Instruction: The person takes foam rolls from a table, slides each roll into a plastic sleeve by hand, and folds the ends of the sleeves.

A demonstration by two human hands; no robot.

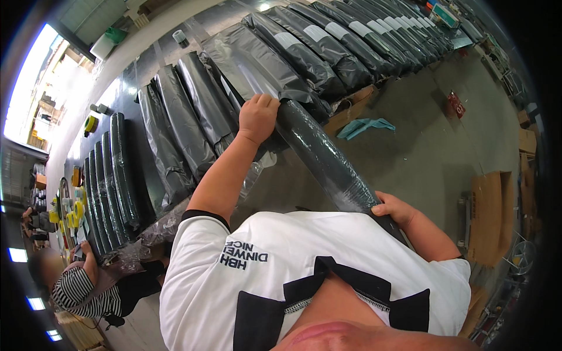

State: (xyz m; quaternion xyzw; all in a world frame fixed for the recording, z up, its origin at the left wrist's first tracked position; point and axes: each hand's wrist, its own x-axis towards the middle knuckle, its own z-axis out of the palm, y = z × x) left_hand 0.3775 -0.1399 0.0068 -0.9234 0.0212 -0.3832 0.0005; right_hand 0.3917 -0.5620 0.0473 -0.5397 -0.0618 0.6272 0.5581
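Observation:
A long dark roll (pixel 319 152) wrapped in shiny clear film slants from my body toward the table, its far end inside the mouth of a grey-black plastic bag (pixel 243 55). My left hand (pixel 259 117) is closed on the edge of that bag, beside where the roll enters. Low on the roll, near its close end, my right hand (pixel 395 209) grips it with the thumb on top. The roll's far end is hidden in the bag, and its closest end lies partly behind my right hand and shirt.
Several bagged rolls (pixel 316 35) line the table to the far right; more bags (pixel 184 105) and film-wrapped rolls (pixel 117 169) lie left. A co-worker in a striped top (pixel 76 286) stands at left. A blue cloth (pixel 366 127) hangs near the table's edge; a cardboard box (pixel 490 216) stands right.

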